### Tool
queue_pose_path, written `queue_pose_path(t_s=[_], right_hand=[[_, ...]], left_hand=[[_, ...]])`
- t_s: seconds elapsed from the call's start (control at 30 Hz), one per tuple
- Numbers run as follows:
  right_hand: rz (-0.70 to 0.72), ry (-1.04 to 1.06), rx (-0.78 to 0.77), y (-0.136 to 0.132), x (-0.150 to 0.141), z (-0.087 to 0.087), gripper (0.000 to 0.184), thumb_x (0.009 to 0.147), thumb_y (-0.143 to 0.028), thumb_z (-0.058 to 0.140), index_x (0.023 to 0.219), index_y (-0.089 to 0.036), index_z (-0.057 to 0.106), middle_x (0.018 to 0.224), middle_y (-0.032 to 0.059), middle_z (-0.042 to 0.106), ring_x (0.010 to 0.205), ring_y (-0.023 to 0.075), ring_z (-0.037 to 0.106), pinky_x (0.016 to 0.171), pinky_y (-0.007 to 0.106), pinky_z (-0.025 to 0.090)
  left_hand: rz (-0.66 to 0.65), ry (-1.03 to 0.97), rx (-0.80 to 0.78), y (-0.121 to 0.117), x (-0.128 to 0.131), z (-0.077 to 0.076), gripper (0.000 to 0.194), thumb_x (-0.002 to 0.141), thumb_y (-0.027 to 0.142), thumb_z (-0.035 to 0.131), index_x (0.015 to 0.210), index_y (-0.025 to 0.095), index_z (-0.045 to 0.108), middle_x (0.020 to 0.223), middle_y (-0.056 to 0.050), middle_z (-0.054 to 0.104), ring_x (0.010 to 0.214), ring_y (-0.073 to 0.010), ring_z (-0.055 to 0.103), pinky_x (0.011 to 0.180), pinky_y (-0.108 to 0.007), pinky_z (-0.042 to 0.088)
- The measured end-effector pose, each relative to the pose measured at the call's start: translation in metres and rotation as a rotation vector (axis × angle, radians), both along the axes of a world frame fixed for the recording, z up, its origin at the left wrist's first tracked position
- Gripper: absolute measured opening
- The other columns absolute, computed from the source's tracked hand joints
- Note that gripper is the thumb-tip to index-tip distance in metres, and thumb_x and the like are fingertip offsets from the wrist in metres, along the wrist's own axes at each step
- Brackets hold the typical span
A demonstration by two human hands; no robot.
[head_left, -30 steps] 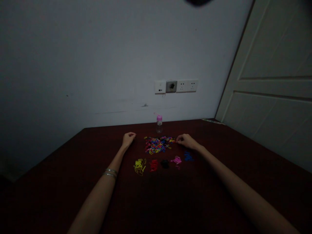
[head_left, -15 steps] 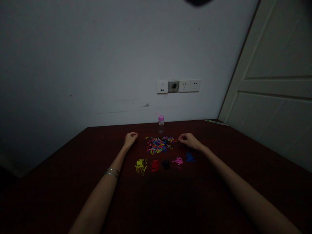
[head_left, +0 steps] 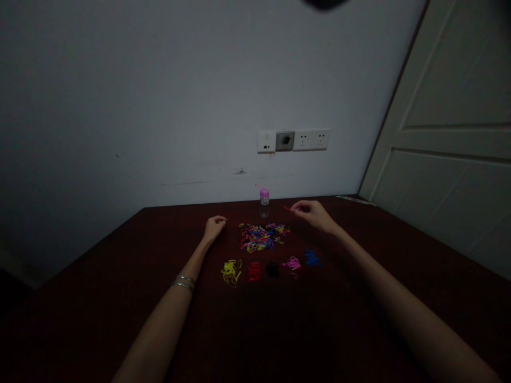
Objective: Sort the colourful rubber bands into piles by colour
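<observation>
My right hand (head_left: pixel 313 214) is raised above the table, thumb and forefinger pinching a small red rubber band (head_left: pixel 287 208) that sticks out to the left. Below and left of it lies a mixed pile of coloured rubber bands (head_left: pixel 261 238). My left hand (head_left: pixel 214 227) rests on the table left of that pile, fingers curled in and nothing visible in them. Nearer to me is a row of sorted heaps: yellow bands (head_left: pixel 230 272), red bands (head_left: pixel 254 271), black bands (head_left: pixel 273 268), pink bands (head_left: pixel 293 264) and blue bands (head_left: pixel 312 257).
Behind the mixed pile stands a small clear bottle (head_left: pixel 264 205) with a pink cap. The dark red table (head_left: pixel 120 255) meets a wall with sockets (head_left: pixel 311 140). A pale door (head_left: pixel 451 143) is at the right, and a thin strip (head_left: pixel 355 200) lies at the back right edge.
My right hand has lifted up and away from the right edge of the mixed pile, with the red rubber band now clearly showing in its fingers. My left hand has stayed put.
</observation>
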State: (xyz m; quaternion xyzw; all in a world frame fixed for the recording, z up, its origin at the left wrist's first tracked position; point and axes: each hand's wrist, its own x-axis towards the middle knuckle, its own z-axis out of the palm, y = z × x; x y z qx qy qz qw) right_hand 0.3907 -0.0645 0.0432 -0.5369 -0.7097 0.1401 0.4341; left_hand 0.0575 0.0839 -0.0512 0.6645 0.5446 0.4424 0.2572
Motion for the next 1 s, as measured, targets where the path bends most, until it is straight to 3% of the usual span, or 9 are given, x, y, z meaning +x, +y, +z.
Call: queue_pose_path(t_s=[0.13,0.23,0.37,0.5,0.6,0.73,1.0], right_hand=[[0.015,0.029,0.044,-0.007,-0.009,0.012,0.024,0.073,-0.036,0.054,0.074,-0.014,0.064,0.076,0.0063,0.065,0.07,0.0162,0.056,0.064,0.027,0.042],[0.037,0.058,0.004,-0.011,-0.021,0.012,0.024,0.072,-0.036,0.055,0.075,-0.013,0.064,0.068,0.0045,0.063,0.06,0.0134,0.054,0.055,0.024,0.04],[0.208,0.024,-0.243,-0.019,-0.049,-0.004,0.023,0.074,-0.031,0.053,0.08,-0.012,0.063,0.054,0.0006,0.057,0.041,0.0082,0.046,0.04,0.019,0.033],[0.394,-0.21,-0.402,-0.029,-0.082,-0.024,0.017,0.073,-0.021,0.051,0.08,-0.013,0.064,0.049,-0.0021,0.056,0.039,0.0072,0.046,0.041,0.016,0.032],[0.455,-0.427,-0.351,-0.037,-0.1,-0.031,0.014,0.072,-0.017,0.052,0.076,-0.014,0.065,0.052,-0.0012,0.059,0.047,0.008,0.052,0.046,0.015,0.032],[0.421,-0.599,-0.297,-0.044,-0.109,-0.03,0.015,0.073,-0.018,0.052,0.078,-0.015,0.066,0.056,0.0002,0.063,0.053,0.0094,0.055,0.049,0.016,0.031],[0.451,-0.519,-0.317,-0.043,-0.104,-0.027,0.018,0.074,-0.021,0.054,0.086,-0.015,0.065,0.055,-0.0007,0.062,0.052,0.0094,0.055,0.049,0.017,0.032]], left_hand=[[-0.003,0.015,-0.001,0.001,0.0,0.0,0.02,0.062,0.017,0.053,0.076,0.012,0.067,0.058,-0.001,0.06,0.056,-0.0128,0.054,0.053,-0.021,0.039],[-0.014,0.029,0.003,0.003,-0.001,-0.002,0.021,0.063,0.018,0.053,0.078,0.012,0.067,0.059,-0.001,0.061,0.056,-0.0127,0.054,0.053,-0.021,0.039],[-0.001,0.045,0.015,0.006,-0.003,-0.005,0.021,0.063,0.018,0.053,0.078,0.012,0.067,0.059,-0.002,0.061,0.055,-0.0127,0.055,0.053,-0.021,0.039],[-0.005,0.042,0.011,0.008,-0.004,-0.007,0.022,0.064,0.019,0.052,0.079,0.012,0.067,0.06,-0.002,0.062,0.057,-0.0129,0.056,0.054,-0.021,0.04],[-0.01,0.056,0.018,0.008,-0.004,-0.007,0.022,0.063,0.02,0.053,0.079,0.012,0.067,0.061,-0.002,0.062,0.057,-0.0132,0.056,0.055,-0.022,0.041],[-0.01,0.066,0.01,0.007,-0.004,-0.006,0.023,0.064,0.02,0.053,0.08,0.012,0.067,0.061,-0.002,0.062,0.058,-0.0137,0.056,0.057,-0.022,0.042],[-0.023,0.111,0.011,0.008,-0.004,-0.007,0.024,0.064,0.021,0.052,0.081,0.012,0.067,0.063,-0.003,0.063,0.059,-0.0141,0.057,0.056,-0.022,0.041]])
